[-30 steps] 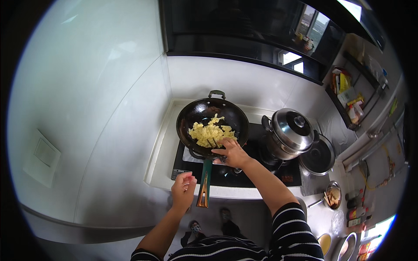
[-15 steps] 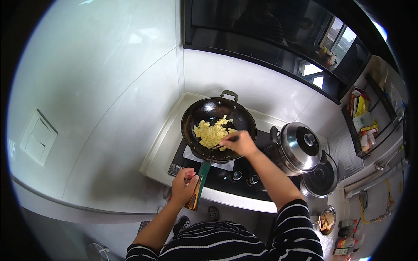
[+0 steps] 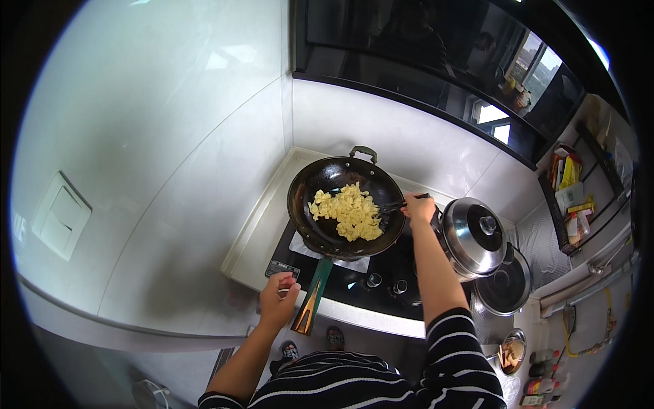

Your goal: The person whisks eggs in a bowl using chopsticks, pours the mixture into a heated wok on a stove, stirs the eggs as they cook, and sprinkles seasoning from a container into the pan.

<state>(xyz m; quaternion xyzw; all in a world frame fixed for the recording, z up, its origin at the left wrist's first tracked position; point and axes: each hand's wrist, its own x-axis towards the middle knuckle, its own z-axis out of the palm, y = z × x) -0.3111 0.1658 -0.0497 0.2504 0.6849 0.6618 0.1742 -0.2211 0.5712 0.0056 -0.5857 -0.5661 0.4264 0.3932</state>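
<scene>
A dark wok (image 3: 313,175) sits on the black stove at the left, with yellow scrambled egg (image 3: 351,213) spread over its bottom. My right hand (image 3: 419,209) is wrapped round the handle of a dark spatula (image 3: 393,207) at the wok's right rim. The spatula's front end lies inside the wok at the right edge of the egg. Just left of the wok's green and copper-coloured handle (image 3: 313,296), my left hand (image 3: 278,300) hovers with loosely curled fingers and the thumb apart. It holds nothing and appears clear of the handle.
A steel pot (image 3: 470,235) with a domed lid stands right of the wok, beside a dark round pan (image 3: 505,283). Farther right are a bowl of food (image 3: 512,351) and several bottles (image 3: 543,368). A wall rack (image 3: 572,187) holds packets. A black range hood (image 3: 422,88) overhangs the back.
My right hand has moved right with the spatula, from over the egg to the wok's right rim. The egg is spread farther right. My left hand has drawn slightly away from the wok handle.
</scene>
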